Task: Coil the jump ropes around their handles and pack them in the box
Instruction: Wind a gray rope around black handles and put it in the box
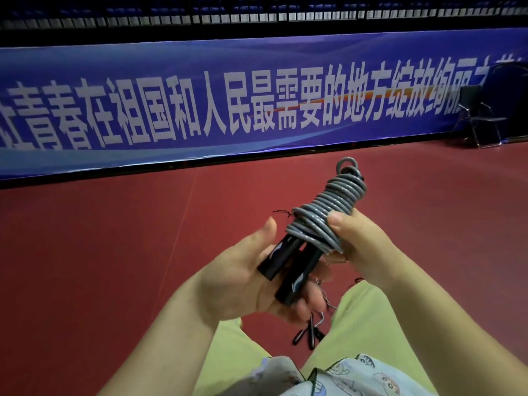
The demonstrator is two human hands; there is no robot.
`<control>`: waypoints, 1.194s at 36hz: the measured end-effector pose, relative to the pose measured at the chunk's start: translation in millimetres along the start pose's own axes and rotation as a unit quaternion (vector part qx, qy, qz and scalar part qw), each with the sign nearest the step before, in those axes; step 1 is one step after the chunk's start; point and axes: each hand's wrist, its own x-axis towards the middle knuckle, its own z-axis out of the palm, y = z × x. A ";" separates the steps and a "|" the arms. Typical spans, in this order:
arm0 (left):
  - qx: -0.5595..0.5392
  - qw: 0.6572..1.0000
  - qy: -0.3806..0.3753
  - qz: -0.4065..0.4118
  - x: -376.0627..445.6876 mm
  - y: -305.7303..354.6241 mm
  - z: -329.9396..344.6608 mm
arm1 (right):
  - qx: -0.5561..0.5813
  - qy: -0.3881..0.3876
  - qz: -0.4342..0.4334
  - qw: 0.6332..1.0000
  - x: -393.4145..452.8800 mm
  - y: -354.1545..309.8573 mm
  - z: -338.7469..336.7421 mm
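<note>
Right hand (pixel 363 241) is gripping the coiled grey rope (pixel 323 215), thumb pressing the glossy turns. Left hand (pixel 243 281), fingers loosely spread, is cradling two smooth black cylindrical handles (pixel 288 267).

Coiled rope (pixel 323 215) between both hands

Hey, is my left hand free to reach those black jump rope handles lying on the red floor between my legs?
Probably not yet. The left hand cradles the two black handles of the grey coiled rope, which the right hand grips. The loose black handles on the floor lie just beneath, with nothing covering them.
</note>
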 end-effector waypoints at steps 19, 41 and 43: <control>0.259 0.903 0.342 0.013 9.9 2.0 2.2 | -0.278 0.027 0.109 0.954 3.7 -0.4 -8.8; 0.513 0.751 0.415 0.003 21.5 24.9 -2.4 | -0.058 0.110 0.053 0.991 12.5 -5.4 -7.9; 0.433 0.824 0.364 0.016 20.1 26.4 -6.2 | -0.043 0.094 0.031 0.994 10.9 -6.3 -7.9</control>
